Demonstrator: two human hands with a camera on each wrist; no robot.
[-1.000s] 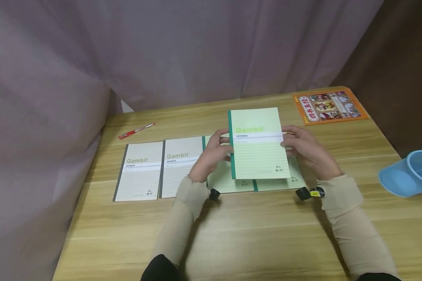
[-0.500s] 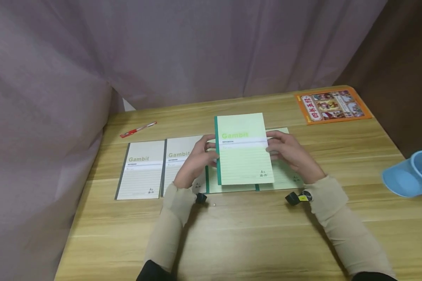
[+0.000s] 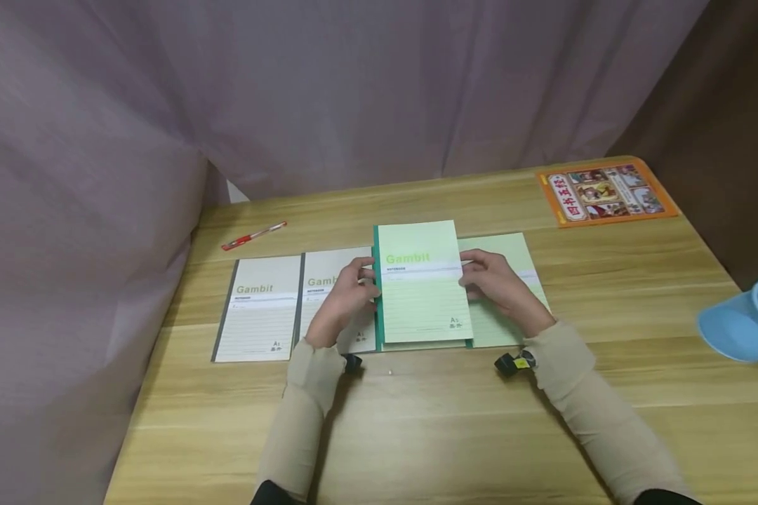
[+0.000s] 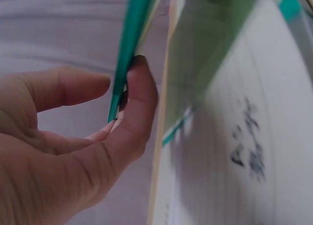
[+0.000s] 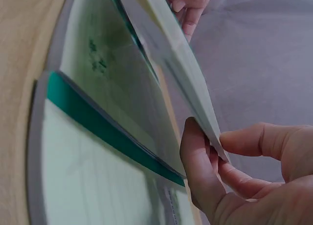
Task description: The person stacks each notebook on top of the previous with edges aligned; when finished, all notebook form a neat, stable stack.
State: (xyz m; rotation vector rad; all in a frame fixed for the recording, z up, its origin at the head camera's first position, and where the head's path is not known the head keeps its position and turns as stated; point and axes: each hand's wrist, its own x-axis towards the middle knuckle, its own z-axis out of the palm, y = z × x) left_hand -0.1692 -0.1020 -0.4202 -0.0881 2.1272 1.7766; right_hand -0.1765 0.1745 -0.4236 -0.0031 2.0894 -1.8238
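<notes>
A pale green notebook (image 3: 422, 301) with a dark green spine is held level between both hands, a little above another green notebook that it mostly covers. My left hand (image 3: 346, 298) pinches the spine edge, thumb on top and fingers beneath, as the left wrist view shows. At the opposite edge my right hand (image 3: 495, 284) pinches the cover between thumb and fingers (image 5: 195, 156). To the right lies a further green notebook (image 3: 512, 319), partly under the right hand. Left of the held one lie two white notebooks, one in full view (image 3: 259, 315) and one (image 3: 318, 263) partly behind the left hand.
A red pen (image 3: 253, 236) lies on the wooden table (image 3: 417, 435) behind the white notebooks. At the back right is an orange picture book (image 3: 608, 193). A blue cup (image 3: 733, 326) lies on its side near the right edge. Curtains (image 3: 328, 98) hang behind the table.
Both hands have carried the held green notebook left and down, from over the gap between the two lying green notebooks to close above the left one. The right green notebook is now more exposed.
</notes>
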